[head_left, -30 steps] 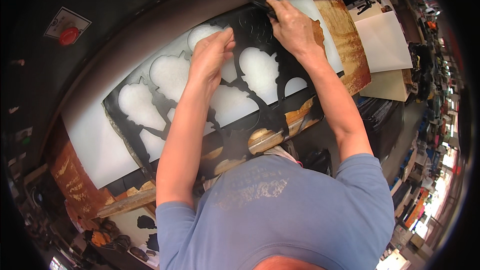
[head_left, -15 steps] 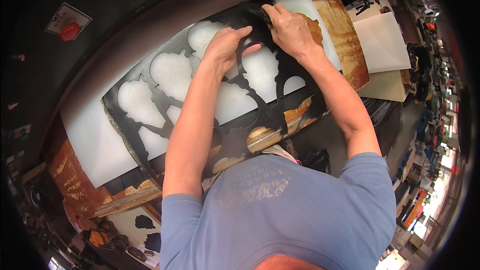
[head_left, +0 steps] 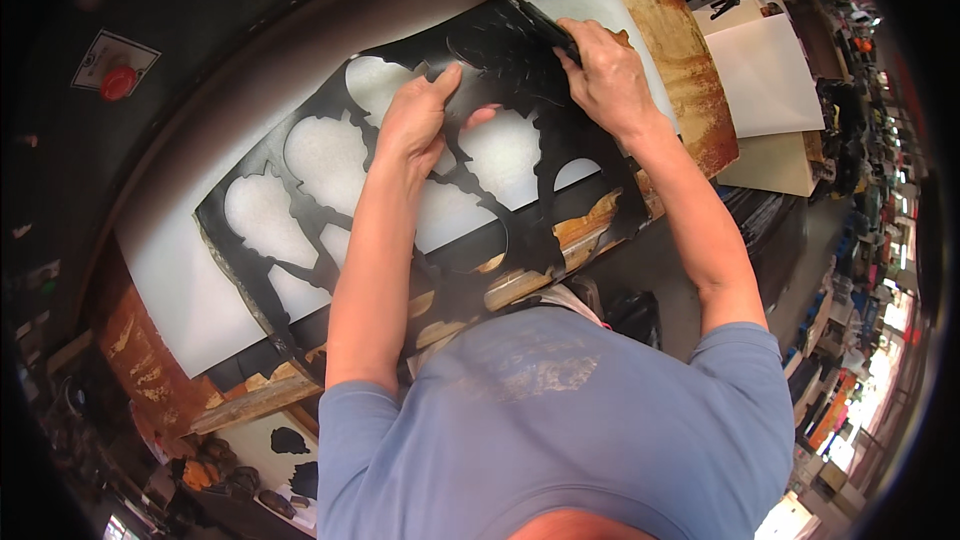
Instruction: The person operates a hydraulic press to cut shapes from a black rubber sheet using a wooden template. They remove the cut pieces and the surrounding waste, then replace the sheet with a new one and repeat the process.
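Note:
A large black leather sheet [head_left: 490, 50], full of rounded cut-out holes, lies across a white board [head_left: 170, 280] and hangs over the near edge. My left hand [head_left: 412, 125] grips a narrow strip between holes; its thumb is on top and a fingertip shows past the strip's far side. At the sheet's far right corner, my right hand [head_left: 612, 80] is closed on the edge, which is bent up there. Part of its grip is hidden by the folded leather. A bit of brown material peeks out beside the right hand.
Worn brown boards [head_left: 670, 50] flank the white board. A red push button [head_left: 118, 83] sits on the dark machine at far left. White sheets [head_left: 765, 80] are stacked at right. Black scraps [head_left: 288, 440] lie on a lower surface at bottom left. Cluttered shelving runs along the right.
The leather sheet has shifted left along the board, with my left hand moving left too. My right hand has moved slightly right and nearer, and the corner it holds is folded more.

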{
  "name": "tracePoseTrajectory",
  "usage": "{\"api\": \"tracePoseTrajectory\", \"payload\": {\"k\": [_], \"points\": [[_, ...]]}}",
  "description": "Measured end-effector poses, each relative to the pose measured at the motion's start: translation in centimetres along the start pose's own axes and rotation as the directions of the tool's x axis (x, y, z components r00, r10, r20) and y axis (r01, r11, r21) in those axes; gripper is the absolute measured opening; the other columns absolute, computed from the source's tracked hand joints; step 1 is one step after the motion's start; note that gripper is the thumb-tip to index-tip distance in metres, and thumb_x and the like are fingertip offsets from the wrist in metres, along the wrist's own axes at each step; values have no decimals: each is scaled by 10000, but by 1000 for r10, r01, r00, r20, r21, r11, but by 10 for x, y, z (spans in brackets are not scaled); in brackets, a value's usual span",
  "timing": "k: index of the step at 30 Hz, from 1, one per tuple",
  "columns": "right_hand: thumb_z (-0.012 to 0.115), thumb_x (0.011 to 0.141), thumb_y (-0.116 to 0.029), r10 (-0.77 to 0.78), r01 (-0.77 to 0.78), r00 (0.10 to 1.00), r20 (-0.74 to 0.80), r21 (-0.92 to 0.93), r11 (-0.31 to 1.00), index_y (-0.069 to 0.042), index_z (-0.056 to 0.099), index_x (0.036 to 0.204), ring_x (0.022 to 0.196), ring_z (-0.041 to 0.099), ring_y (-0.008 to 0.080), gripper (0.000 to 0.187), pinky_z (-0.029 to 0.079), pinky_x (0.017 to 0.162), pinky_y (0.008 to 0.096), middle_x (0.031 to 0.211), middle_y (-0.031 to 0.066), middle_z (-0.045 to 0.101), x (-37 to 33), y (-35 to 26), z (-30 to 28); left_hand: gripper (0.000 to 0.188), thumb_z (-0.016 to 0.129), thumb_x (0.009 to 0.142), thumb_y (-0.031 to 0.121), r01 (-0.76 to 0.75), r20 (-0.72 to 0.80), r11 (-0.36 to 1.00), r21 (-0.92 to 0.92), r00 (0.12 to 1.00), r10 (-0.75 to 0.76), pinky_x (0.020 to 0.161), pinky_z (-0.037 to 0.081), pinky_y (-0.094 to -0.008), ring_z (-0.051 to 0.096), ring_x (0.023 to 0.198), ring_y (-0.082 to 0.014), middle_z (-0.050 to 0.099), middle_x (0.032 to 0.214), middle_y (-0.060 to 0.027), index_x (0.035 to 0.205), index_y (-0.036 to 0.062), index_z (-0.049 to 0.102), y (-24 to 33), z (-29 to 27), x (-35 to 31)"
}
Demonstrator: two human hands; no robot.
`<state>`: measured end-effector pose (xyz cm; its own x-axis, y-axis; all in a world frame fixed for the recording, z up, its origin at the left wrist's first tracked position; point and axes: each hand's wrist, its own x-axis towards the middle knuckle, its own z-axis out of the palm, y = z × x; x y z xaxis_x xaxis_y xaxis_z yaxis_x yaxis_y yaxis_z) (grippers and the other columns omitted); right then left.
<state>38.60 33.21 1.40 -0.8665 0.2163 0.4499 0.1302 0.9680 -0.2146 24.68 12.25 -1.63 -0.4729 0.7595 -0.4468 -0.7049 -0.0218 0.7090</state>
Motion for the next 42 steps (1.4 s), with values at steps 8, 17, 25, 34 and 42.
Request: {"api": "tracePoseTrajectory", "payload": {"k": [8,17,25,34,42], "points": [[780,907,-33,-25,37,993,-115,105,994,-10,690,1225,856,724,385,331,598,744,415,1076,173,732,13,-9,13,308,572,1115,211,29,62,983,-182,998,-18,1030,634,-497,720,1143,-269,729,1228,-152,1255,-47,665,2,-1,7],[837,908,-238,-150,143,988,46,129,981,-21,661,1305,961,727,363,486,602,802,423,1130,143,702,19,-3,20,322,546,1122,220,-19,95,949,-314,994,51,1030,637,-503,706,1154,-258,708,1250,-153,1317,-23,629,-2,4,16],[866,867,-258,-136,74,970,204,284,956,2,648,1364,1027,718,362,602,589,860,427,1197,150,699,23,9,5,295,540,1125,245,-12,203,949,-315,976,79,1013,596,-401,705,1155,-246,737,1242,-152,1238,0,658,-7,2,26],[791,837,-155,-194,148,969,154,266,953,16,665,1291,1001,719,397,501,605,860,454,1166,185,708,24,5,10,295,530,1128,256,-137,129,986,-92,981,148,979,607,-392,730,1112,-246,752,1221,-167,1167,2,675,-5,0,18],[713,847,-102,-28,11,997,79,201,980,17,686,1282,978,742,391,452,609,888,451,1127,216,758,29,1,17,298,522,1134,248,-167,120,982,-87,977,177,1009,605,-436,717,1202,-330,717,1323,-233,1147,-22,647,-8,-1,13]]}}
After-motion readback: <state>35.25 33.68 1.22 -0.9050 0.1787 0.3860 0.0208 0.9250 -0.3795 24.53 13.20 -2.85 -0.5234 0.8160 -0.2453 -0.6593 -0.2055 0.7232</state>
